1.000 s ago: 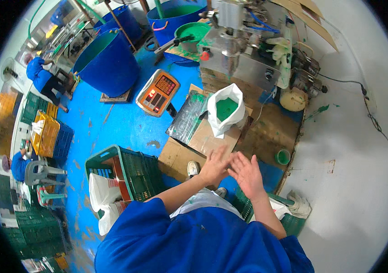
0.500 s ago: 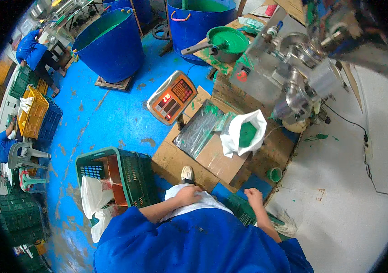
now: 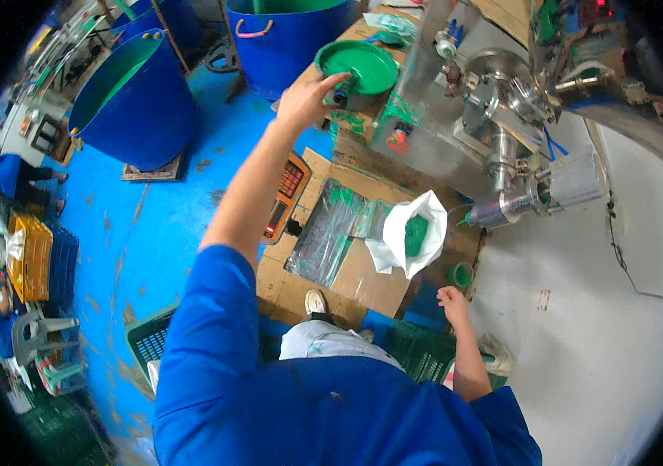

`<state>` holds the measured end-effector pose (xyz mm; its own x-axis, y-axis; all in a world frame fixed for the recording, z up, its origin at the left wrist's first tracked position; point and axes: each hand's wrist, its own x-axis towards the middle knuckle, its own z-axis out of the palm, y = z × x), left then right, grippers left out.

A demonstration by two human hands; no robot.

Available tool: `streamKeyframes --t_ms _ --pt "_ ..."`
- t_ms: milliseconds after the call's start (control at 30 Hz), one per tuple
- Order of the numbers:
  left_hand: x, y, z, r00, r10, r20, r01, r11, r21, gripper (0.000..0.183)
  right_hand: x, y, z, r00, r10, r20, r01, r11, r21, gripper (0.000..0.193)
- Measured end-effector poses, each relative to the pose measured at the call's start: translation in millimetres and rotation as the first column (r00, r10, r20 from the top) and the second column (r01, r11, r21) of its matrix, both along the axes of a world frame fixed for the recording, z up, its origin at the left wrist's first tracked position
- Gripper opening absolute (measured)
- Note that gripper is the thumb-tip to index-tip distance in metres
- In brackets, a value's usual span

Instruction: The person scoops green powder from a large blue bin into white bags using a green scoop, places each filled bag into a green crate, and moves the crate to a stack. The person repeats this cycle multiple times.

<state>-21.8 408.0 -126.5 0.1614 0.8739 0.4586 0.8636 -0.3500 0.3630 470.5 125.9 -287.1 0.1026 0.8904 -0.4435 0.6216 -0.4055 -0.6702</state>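
My left hand (image 3: pixel 306 101) reaches far forward to the handle side of a grey pan holding green paste (image 3: pixel 358 68). Its visible fingers are apart at the rim; the pan's handle is hidden behind the hand, and no grip on it shows. My right hand (image 3: pixel 453 304) hangs low on the right, fingers loosely bent and apart, with nothing in it. Closest to it is a small cup of green paste (image 3: pixel 461 274). A white bag (image 3: pixel 395 235) with green paste inside stands open on the plastic-wrapped scale platform (image 3: pixel 320 241). My left forearm partly covers the orange scale display (image 3: pixel 291 182).
A metal filling machine (image 3: pixel 502 147) stands at the right, its nozzle beside the bag. Large blue tubs (image 3: pixel 137 116) with green paste stand at the far left. Green crates (image 3: pixel 149 342) flank my legs. Two people in blue work at the left, near yellow crates (image 3: pixel 30 260).
My left hand has moved from my lap forward to the pan. My right hand stays low, slightly farther right. The view has shifted, and my left arm now covers much of the crate at left.
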Motion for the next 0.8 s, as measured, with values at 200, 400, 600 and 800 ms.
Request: streamKeyframes --t_ms 200,400,600,800 --pt "-2.6 48.5 50.5 0.959 -0.273 -0.078 0.281 0.951 0.129 0.033 25.3 -102.8 -36.3 0.996 -0.03 0.086 0.042 0.989 -0.139 0.02" --pt "-2.5 52.4 83.8 0.955 -0.268 0.128 0.22 0.928 0.301 0.026 46.6 -177.2 -48.1 0.95 -0.303 0.075 0.308 0.87 -0.384 0.022" --pt "0.5 55.6 81.5 0.95 -0.199 0.24 0.076 0.894 0.441 0.024 35.9 -186.0 -28.6 0.891 -0.452 0.035 0.433 0.827 -0.359 0.023" --pt "1.0 52.5 67.2 0.917 -0.13 0.377 -0.027 0.923 0.384 0.021 32.7 -181.1 -40.7 0.904 -0.415 -0.099 0.387 0.895 -0.222 0.026"
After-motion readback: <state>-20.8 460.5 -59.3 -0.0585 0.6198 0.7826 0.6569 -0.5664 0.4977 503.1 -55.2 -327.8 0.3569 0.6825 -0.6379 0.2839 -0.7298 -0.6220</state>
